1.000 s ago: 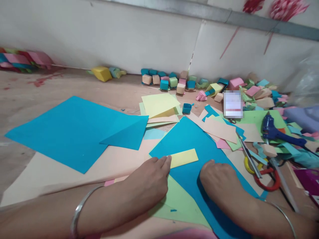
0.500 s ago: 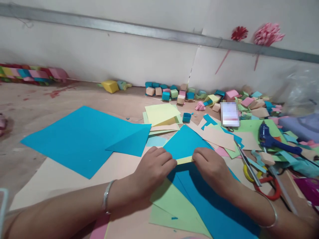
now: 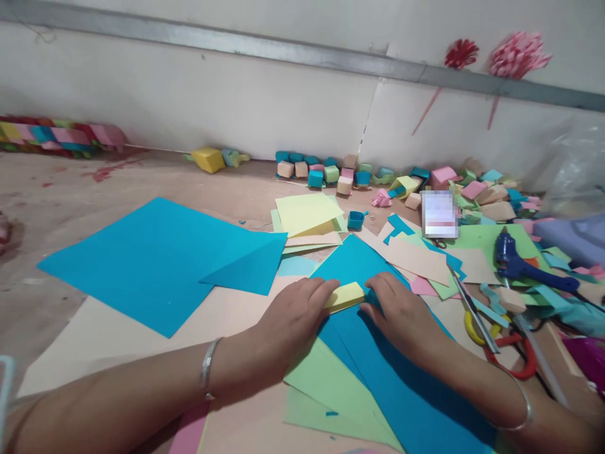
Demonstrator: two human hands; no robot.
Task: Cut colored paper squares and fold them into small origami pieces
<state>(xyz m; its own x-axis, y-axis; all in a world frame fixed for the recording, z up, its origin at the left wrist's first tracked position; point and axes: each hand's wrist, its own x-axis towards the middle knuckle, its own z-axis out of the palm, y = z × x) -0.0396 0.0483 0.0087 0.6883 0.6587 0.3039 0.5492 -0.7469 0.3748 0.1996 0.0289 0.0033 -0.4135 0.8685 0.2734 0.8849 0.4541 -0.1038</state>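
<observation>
A small folded strip of pale yellow paper (image 3: 347, 296) lies between my two hands, over blue paper sheets (image 3: 352, 255). My left hand (image 3: 295, 312) has its fingers closed on the strip's left end, its thumb hidden from view. At the strip's right end, my right hand (image 3: 401, 315) has its thumb and fingers parted, close to the paper's edge. Below the hands lie light green sheets (image 3: 331, 378), partly under the blue. A large blue sheet (image 3: 155, 265) is spread out to the left.
Pale yellow sheets (image 3: 307, 211) are stacked beyond my hands. To the right lie scissors (image 3: 513, 356), a blue glue gun (image 3: 513, 258) and paper scraps (image 3: 420, 255). Small folded paper boxes (image 3: 316, 178) line the wall. Paper flowers (image 3: 520, 55) hang by a metal rail (image 3: 227, 44).
The yellow strip now shows a wider, box-like face. My right hand's pinch has loosened and its fingers have spread apart. The left fingers have straightened along the strip.
</observation>
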